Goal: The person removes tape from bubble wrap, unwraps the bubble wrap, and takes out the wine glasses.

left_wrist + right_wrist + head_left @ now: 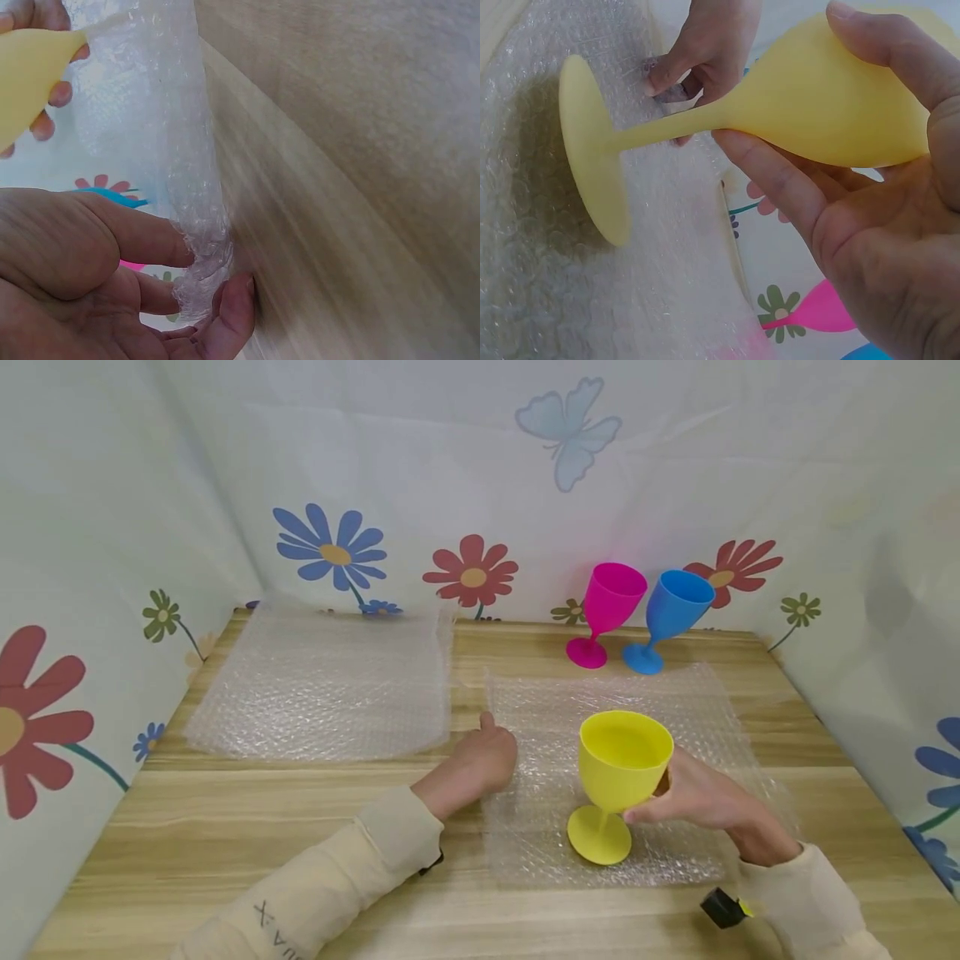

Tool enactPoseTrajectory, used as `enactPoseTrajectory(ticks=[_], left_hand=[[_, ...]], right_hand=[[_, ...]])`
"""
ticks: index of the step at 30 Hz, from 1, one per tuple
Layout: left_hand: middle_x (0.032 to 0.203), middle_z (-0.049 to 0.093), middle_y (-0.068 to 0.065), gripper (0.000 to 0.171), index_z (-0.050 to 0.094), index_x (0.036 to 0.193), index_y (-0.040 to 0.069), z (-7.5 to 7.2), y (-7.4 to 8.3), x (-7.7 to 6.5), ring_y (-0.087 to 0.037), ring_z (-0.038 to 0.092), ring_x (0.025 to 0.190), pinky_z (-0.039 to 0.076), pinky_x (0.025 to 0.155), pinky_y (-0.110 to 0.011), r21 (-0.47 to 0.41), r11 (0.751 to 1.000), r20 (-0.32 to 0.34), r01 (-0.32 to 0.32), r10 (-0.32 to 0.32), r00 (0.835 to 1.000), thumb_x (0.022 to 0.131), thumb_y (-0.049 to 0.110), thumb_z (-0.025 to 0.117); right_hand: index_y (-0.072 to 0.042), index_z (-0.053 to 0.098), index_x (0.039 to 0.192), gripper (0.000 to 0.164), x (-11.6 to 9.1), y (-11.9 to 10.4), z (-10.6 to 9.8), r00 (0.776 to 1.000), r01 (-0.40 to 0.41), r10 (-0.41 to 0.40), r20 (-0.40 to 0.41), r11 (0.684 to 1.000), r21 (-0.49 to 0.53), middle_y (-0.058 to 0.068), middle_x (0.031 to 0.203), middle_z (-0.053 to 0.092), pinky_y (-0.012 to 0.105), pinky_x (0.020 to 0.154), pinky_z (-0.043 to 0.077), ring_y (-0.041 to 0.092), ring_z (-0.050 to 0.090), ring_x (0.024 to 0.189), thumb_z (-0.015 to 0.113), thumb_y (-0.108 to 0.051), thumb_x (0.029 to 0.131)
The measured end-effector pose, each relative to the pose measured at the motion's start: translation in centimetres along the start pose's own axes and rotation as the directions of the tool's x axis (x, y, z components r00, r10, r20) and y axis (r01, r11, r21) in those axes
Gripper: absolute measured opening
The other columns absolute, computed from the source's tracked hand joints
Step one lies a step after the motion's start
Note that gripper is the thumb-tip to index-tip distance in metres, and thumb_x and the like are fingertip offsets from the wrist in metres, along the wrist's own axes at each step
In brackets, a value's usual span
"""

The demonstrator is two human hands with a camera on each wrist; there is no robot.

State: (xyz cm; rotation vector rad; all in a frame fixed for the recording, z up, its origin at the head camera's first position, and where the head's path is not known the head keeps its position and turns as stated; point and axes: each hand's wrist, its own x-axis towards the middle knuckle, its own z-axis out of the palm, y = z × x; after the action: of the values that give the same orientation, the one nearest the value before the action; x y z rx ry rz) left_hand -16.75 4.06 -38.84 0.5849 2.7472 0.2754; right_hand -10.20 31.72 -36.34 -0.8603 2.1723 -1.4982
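My right hand point(697, 789) grips the yellow goblet point(622, 777) around its bowl from the right. In the right wrist view the goblet's foot point(592, 150) stands close over the bubble wrap; whether they touch I cannot tell. That near sheet of bubble wrap point(536, 839) lies spread on the table under the goblet. My left hand point(483, 756) is at the sheet's left edge. Seen from the left wrist, its thumb and fingers point(154, 240) pinch a crumpled bit of that edge point(206, 277).
A second bubble wrap sheet point(322, 693) lies flat at the back left of the wooden table point(277, 827). At the back right stand a pink goblet point(611, 597) and a blue goblet point(675, 606), side by side, just beyond the near sheet. A flower-printed cloth point(420, 468) closes off the back and sides.
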Motion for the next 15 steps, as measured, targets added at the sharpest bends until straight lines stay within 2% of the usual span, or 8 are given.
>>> enactPoseTrajectory(ticks=[7, 11, 15], left_hand=[[0.131, 0.049, -0.028, 0.019, 0.07, 0.106, -0.005, 0.0, -0.1, 0.0, -0.025, 0.055, 0.066, 0.053, 0.057, -0.034, -0.011, 1.0, 0.009, 0.003, -0.003, 1.0, 0.099, 0.0, 0.053], [0.126, 0.051, -0.026, 0.016, 0.07, 0.103, -0.005, 0.0, -0.1, 0.0, -0.024, 0.056, 0.067, 0.053, 0.057, -0.034, 0.0, 1.0, 0.001, -0.006, 0.006, 1.0, 0.098, 0.0, 0.055], [0.119, 0.055, -0.023, 0.016, 0.07, 0.101, -0.003, 0.1, -0.2, 0.0, -0.025, 0.056, 0.073, 0.055, 0.059, -0.035, 0.026, 0.999, -0.016, -0.019, 0.019, 1.0, 0.097, 0.001, 0.056]], right_hand=[[-0.005, 0.045, 0.142, 0.069, -0.5, -0.1, -0.2, 1.0, 0.005, -0.005, 0.015, 1.0, -0.017, 0.013, 0.117, 0.065, 0.035, 0.09, 0.055, 0.025, 0.063, 0.097, 0.078, 0.009, 0.083], [-0.003, 0.046, 0.141, 0.068, -0.4, -0.6, -0.2, 0.999, 0.04, -0.04, 0.008, 0.999, -0.034, 0.012, 0.116, 0.065, 0.036, 0.09, 0.055, 0.025, 0.063, 0.095, 0.078, 0.01, 0.082], [-0.005, 0.049, 0.138, 0.065, -0.2, -1.3, -0.2, 0.997, 0.059, -0.062, -0.044, 0.995, -0.077, 0.01, 0.113, 0.066, 0.035, 0.088, 0.055, 0.024, 0.062, 0.093, 0.079, 0.01, 0.081]])
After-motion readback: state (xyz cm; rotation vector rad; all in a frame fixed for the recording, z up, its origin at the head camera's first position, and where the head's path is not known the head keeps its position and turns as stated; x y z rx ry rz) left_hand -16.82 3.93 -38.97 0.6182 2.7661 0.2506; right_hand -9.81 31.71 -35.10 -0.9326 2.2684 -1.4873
